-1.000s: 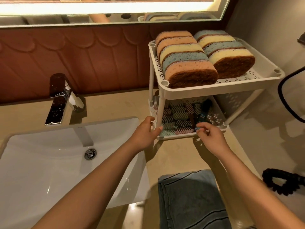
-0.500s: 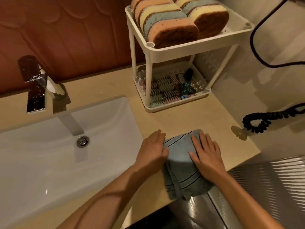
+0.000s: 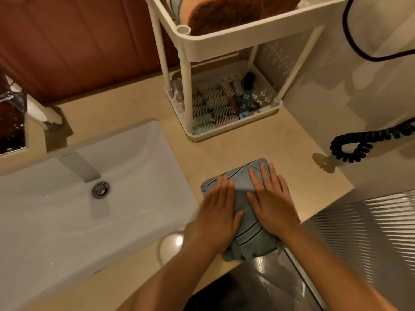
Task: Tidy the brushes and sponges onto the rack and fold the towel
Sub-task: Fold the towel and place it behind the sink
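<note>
A blue-grey towel [image 3: 242,191] with dark stripes lies on the beige counter near its front edge, its near end hanging slightly over. My left hand [image 3: 219,212] rests flat on its left part with fingers straight. My right hand [image 3: 272,205] presses flat on its right part, fingers together. Behind stands a white two-tier rack [image 3: 235,44]. Several brushes [image 3: 215,104] lie on its lower shelf, and the sponges [image 3: 222,13] sit on the top shelf, partly cut off by the frame.
A white sink basin [image 3: 67,209] fills the left, with a chrome tap [image 3: 13,122] behind it. A black coiled cord [image 3: 359,144] lies at the counter's right side by the wall. Bare counter [image 3: 235,151] lies between the rack and the towel.
Both hands left the rack's lower shelf and came down onto the towel. The view tilted downward and nearer. Since half a second ago the hands lie flatter and closer together.
</note>
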### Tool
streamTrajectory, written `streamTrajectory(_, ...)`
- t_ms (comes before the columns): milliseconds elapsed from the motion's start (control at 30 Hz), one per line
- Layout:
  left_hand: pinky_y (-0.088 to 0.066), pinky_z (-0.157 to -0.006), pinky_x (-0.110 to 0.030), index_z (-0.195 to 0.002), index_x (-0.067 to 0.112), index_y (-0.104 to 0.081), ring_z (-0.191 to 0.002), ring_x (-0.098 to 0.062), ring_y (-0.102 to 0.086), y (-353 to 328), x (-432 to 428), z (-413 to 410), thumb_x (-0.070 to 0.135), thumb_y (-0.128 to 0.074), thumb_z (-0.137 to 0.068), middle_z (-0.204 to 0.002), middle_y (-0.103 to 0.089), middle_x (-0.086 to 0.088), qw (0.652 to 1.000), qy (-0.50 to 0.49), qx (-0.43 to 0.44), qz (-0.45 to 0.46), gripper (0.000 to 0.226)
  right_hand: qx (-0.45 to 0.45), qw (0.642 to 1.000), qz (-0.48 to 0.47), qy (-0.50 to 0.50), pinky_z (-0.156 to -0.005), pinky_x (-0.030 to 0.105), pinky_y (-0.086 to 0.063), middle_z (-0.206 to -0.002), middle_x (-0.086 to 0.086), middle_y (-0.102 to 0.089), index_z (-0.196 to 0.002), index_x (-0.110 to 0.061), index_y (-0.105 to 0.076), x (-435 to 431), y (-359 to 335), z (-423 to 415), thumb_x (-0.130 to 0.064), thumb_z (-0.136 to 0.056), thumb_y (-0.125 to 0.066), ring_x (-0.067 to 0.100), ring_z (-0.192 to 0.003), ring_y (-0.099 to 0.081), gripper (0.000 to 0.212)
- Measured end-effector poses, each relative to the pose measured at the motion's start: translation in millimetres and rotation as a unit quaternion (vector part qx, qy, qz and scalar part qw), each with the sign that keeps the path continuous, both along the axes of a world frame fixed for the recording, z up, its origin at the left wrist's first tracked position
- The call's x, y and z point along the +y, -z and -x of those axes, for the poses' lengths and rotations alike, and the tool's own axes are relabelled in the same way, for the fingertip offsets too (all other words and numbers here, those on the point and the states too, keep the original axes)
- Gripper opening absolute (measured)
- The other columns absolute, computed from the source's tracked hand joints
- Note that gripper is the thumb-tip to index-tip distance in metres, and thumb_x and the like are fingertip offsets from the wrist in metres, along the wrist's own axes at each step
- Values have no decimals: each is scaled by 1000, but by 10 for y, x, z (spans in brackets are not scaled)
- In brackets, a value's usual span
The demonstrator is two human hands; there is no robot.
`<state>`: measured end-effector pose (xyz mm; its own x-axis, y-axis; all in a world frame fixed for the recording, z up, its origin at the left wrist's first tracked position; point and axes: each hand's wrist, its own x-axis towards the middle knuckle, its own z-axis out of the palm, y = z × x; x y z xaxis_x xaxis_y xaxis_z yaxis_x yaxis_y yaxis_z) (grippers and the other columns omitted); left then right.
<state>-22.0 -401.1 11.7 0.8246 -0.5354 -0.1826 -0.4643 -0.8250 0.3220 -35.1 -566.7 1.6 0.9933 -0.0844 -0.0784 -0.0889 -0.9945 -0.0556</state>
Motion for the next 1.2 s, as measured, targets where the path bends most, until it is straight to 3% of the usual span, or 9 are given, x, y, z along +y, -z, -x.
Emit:
streamTrajectory(133, -28, -110, -37, -141, 3, -35, -137, -28, -37, 24, 163, -283, 48, -35, -87, -147, -39, -16, 1000, 0, -26, 4, 70, -18, 999, -30, 5, -110, 40, -18, -150, 18, -33, -143, -16, -34, 169, 54, -298, -46, -91, -27, 34, -140, -30, 61)
streamTrajectory(233, -12, -116, -33, -148, 9, -17, -145, -25, -15, 36, 299, -578, 49, -29, -89, -156, -17, -13, 999, 10, -33, 16, 73, -28, 999, -29, 4, -106, 40, -17, -148, 22, -35, -143, -14, -35, 287, 81, -558, -45, -90, -30, 37, -137, -35, 61)
streamTrajectory(300, -5, -116, -34, -149, 8, -12, -146, -24, -10, 35, 363, -745, 50, -23, -89, -157, -12, -12, 999, 23, -49, -3, 74, -41, 999, -28, 12, -105, 40, -17, -146, 23, -37, -142, -13, -37, 362, 93, -697, -45, -90, -30, 38, -135, -37, 62)
streamTrajectory(467, -11, -112, -40, -146, 3, -23, -142, -28, -23, 68, 460, -1044, 48, -27, -92, -153, -25, -16, 995, 53, -67, -42, 70, -68, 997, -32, 29, -104, 41, -20, -144, 24, -40, -139, -13, -40, 449, 158, -933, -41, -87, -35, 39, -132, -41, 59)
streamTrajectory(633, 5, -114, -27, -149, 9, -4, -140, -12, 8, 64, 474, -1153, 58, -2, -88, -158, -3, -8, 996, 61, -65, -16, 78, -73, 997, -22, 31, -105, 42, -20, -144, 26, -39, -139, -11, -43, 457, 174, -1012, -40, -86, -34, 40, -132, -40, 61)
streamTrajectory(733, 10, -112, -24, -148, 12, 6, -139, -9, 16, 36, 446, -1134, 60, 2, -85, -158, 8, -5, 997, 52, -48, -24, 80, -68, 997, -19, 31, -107, 45, -32, -144, 25, -39, -139, -11, -42, 459, 151, -1017, -41, -87, -31, 40, -132, -41, 62)
streamTrajectory(867, 14, -111, -25, -147, 13, 13, -144, -14, 16, -3, 393, -1077, 55, 2, -88, -157, 16, -5, 997, 28, -35, -57, 74, -70, 997, -3, 12, -102, 48, -40, -141, 27, -42, -137, -8, -46, 429, 145, -998, -39, -90, -33, 41, -130, -44, 58)
streamTrajectory(1067, 15, -111, -26, -147, 13, 14, -143, -14, 19, -41, 298, -702, 44, -18, -99, -156, 19, -5, 999, -27, 1, -44, 66, -77, 996, -1, -35, -102, 47, -40, -141, 24, -44, -137, -9, -47, 337, 164, -736, -38, -92, -33, 38, -130, -45, 55)
streamTrajectory(1200, 16, -111, -26, -147, 12, 15, -139, -11, 24, -24, 275, -407, 50, -7, -95, -156, 19, -5, 999, -32, 2, -42, 68, -88, 995, -1, -35, -104, 47, -38, -142, 24, -42, -138, -9, -45, 303, 159, -453, -39, -95, -28, 37, -132, -43, 56)
